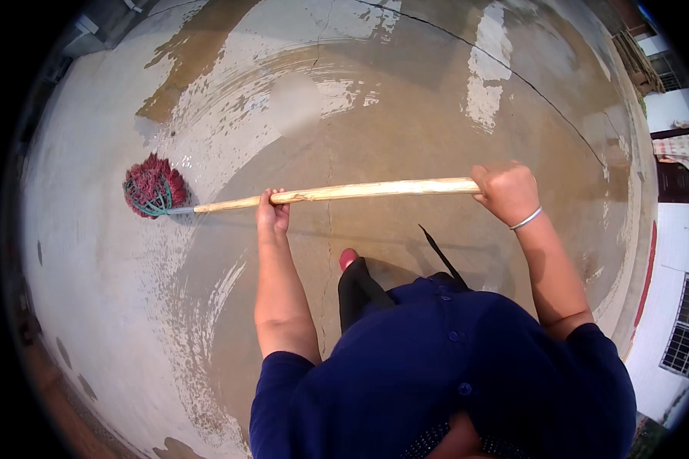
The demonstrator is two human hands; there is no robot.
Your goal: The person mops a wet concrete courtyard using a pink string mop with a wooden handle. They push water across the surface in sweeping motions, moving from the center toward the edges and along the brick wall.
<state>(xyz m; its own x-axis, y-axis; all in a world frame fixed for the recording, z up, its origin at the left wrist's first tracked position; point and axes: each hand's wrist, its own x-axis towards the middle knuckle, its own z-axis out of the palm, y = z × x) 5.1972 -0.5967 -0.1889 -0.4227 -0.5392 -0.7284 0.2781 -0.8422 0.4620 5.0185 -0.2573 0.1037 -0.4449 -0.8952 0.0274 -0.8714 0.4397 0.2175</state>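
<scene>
A mop (pixel 375 188) with a pale wooden handle stretches across in front of me, almost level from left to right. Its dark red, stringy head (pixel 158 183), bound with green cord, rests on the concrete at the far left. A grey sleeve joins head and handle. My left hand (pixel 273 210) is closed round the handle's lower part, not far from the head. At the handle's right end my right hand (pixel 507 191) is wrapped in a fist, with a silvery bracelet on that wrist. The handle's very end is hidden inside the fist.
Wet brown patches and sweeping streaks cover much of the concrete floor (pixel 413 115), with dry pale concrete at the left. A dark crack runs across the far right. White walls with a barred window (pixel 687 325) stand along the right. My red shoe (pixel 347 257) shows below the handle.
</scene>
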